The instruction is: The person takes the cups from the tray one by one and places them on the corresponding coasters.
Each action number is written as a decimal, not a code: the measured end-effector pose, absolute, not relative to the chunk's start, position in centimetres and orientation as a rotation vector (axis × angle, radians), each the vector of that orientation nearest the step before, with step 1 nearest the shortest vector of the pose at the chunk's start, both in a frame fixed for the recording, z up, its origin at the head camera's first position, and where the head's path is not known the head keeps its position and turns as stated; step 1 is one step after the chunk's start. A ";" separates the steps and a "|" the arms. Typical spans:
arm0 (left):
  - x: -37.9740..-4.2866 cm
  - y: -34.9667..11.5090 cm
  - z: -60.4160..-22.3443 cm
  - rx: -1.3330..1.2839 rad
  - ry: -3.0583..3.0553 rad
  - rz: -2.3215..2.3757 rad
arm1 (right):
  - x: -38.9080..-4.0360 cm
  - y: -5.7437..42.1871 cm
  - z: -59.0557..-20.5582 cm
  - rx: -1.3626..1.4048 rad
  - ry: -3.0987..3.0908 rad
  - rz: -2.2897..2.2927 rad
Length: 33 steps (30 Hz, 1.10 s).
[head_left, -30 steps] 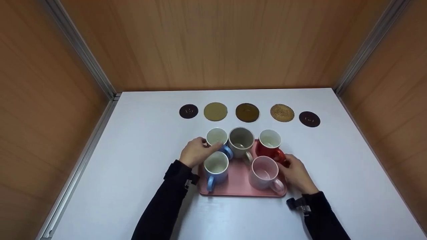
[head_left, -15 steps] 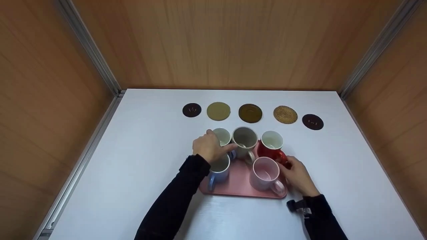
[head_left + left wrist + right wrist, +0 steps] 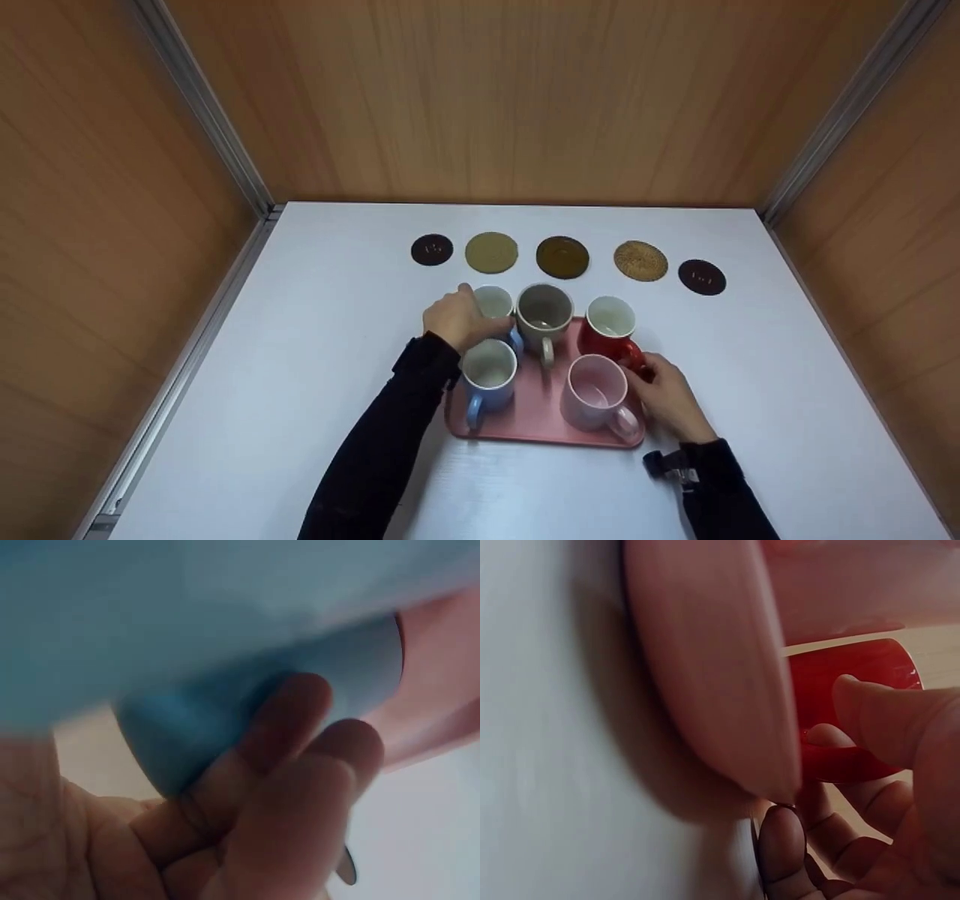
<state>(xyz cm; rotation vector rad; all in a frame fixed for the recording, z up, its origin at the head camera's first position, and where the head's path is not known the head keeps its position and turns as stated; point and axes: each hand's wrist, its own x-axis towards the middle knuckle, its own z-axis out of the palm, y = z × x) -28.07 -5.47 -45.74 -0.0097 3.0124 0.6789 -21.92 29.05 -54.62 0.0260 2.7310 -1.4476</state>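
Note:
My left hand [image 3: 463, 321] grips a blue mug [image 3: 494, 301] at the back left of a pink tray [image 3: 534, 420]. In the left wrist view its fingers [image 3: 289, 716] curl against the blue side. A grey mug [image 3: 545, 306] stands right beside it, its handle toward me. My right hand [image 3: 667, 394] pinches the handle of a red mug [image 3: 600, 345] at the back right. The right wrist view has the thumb [image 3: 877, 709] on the red surface, the other fingers curled below. A light blue mug [image 3: 491, 395] and a pink mug [image 3: 589, 405] stand at the front.
Behind the tray, a row of round coasters crosses the white table [image 3: 337, 300]: a dark one [image 3: 432, 250], an olive one [image 3: 491, 253], a brown one [image 3: 562, 257], a woven one [image 3: 640, 261] and another dark one [image 3: 702, 277]. Wooden panels [image 3: 480, 105] enclose the table.
My left hand moved right over the back-left blue mug, then slightly back left. The grey mug's handle swung from lower right to point toward me. My right hand stayed at the red mug.

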 end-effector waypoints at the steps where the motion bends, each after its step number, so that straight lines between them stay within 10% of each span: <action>1: -28.3 -5.8 -45.7 -0.006 3.005 0.702 | -21.9 29.0 -54.7 0.032 2.727 -1.458; 22: -30.5 -8.8 -45.8 -0.067 2.676 1.388 | -22.2 29.3 -54.8 0.015 2.725 -1.477; 33: -28.8 -9.9 -46.5 0.305 2.787 1.234 | -21.9 29.3 -54.9 0.035 2.681 -1.502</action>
